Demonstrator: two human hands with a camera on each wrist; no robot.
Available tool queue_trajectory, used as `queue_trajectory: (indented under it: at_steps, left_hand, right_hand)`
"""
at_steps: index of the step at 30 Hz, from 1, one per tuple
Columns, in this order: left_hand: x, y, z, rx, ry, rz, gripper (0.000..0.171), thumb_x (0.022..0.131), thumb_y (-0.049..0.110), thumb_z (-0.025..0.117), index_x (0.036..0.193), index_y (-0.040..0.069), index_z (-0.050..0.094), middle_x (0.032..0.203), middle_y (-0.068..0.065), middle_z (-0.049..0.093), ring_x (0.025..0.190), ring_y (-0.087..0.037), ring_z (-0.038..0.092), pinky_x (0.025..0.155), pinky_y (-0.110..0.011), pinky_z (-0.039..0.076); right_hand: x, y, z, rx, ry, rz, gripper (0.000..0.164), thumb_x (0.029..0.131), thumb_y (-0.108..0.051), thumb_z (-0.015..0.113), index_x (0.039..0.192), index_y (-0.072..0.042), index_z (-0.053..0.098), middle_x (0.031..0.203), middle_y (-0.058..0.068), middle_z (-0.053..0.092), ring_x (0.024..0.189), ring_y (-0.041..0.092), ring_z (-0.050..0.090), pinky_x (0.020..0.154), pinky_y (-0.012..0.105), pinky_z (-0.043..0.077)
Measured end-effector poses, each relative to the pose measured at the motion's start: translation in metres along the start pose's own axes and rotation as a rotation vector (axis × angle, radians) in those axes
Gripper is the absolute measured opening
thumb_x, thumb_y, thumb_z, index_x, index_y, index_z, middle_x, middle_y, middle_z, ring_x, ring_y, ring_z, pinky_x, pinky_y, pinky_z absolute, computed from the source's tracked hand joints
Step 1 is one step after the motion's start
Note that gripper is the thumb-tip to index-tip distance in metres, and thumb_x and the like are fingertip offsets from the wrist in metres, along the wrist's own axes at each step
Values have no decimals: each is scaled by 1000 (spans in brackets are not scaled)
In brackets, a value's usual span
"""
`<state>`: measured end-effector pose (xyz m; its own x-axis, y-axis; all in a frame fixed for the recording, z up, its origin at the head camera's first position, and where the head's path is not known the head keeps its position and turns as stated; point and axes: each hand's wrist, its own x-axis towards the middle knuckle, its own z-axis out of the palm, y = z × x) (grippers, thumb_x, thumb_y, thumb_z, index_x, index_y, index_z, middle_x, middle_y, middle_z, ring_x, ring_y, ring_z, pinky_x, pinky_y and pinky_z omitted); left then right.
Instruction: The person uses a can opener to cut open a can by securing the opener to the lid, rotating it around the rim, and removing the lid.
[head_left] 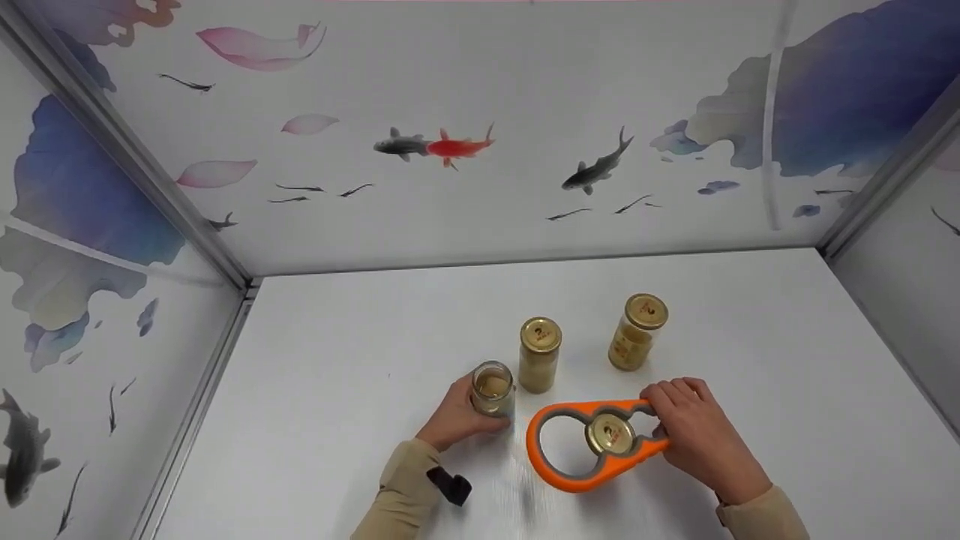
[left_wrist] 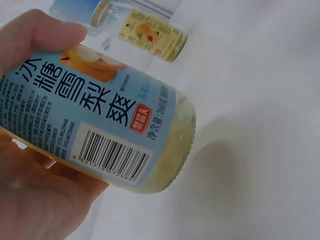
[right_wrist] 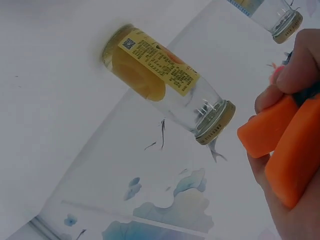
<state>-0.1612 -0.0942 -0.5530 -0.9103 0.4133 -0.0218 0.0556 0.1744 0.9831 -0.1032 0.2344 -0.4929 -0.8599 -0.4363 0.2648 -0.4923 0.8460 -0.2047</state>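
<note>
My left hand (head_left: pixel 454 421) grips an open glass jar (head_left: pixel 493 401), its lid off and pale contents visible inside. In the left wrist view this jar shows a light blue label (left_wrist: pixel 95 102) with a pear picture and a barcode. My right hand (head_left: pixel 705 437) holds the handles of an orange jar opener (head_left: pixel 576 484) with grey inner edges. A gold lid (head_left: pixel 610 434) sits within the opener's middle notch. Beyond the hands stand two lidded jars: one (head_left: pixel 538 367) beside the open jar, the other (head_left: pixel 631 345) farther right. The right wrist view shows a yellow-labelled jar (right_wrist: pixel 150 70).
Everything stands on a white table (head_left: pixel 360 322). A back wall (head_left: pixel 487 217) printed with fish and petals rises behind it, with side panels at left (head_left: pixel 202 300) and right (head_left: pixel 900 262). A black strap end (head_left: pixel 450 486) hangs off the left sleeve.
</note>
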Motion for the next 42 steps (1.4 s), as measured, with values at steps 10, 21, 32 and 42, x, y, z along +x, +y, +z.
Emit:
queue_trajectory:
  at_steps: [10,21,32,42]
  left_hand:
    - [18,-7,-17,-22,87,-40,64,67,-5,79,126,-1,54,114,-5,62,109,-22,54,100,-44,38]
    - [27,-19,-43,0,178,-84,69,69,0,79,132,-2,49,122,-12,57,117,-30,49,103,-49,35]
    - [36,-28,-60,12,239,-124,72,73,5,78,136,-1,45,129,-17,54,122,-35,47,104,-50,35]
    - [47,-33,-65,51,252,-130,77,78,11,78,143,0,38,136,-18,49,129,-37,41,108,-51,30]
  right_hand:
    - [-5,2,7,20,-27,27,43,65,14,75,90,-15,54,79,-7,54,77,16,49,89,45,41]
    - [-9,3,13,33,-14,25,47,63,13,79,92,-16,57,81,-7,59,77,14,50,88,46,40]
    - [-13,3,17,39,-28,32,50,59,10,85,91,-16,57,81,-6,61,77,14,50,87,46,40]
    - [-15,0,19,56,-82,92,48,59,6,87,90,-17,58,81,-8,61,76,14,50,87,47,40]
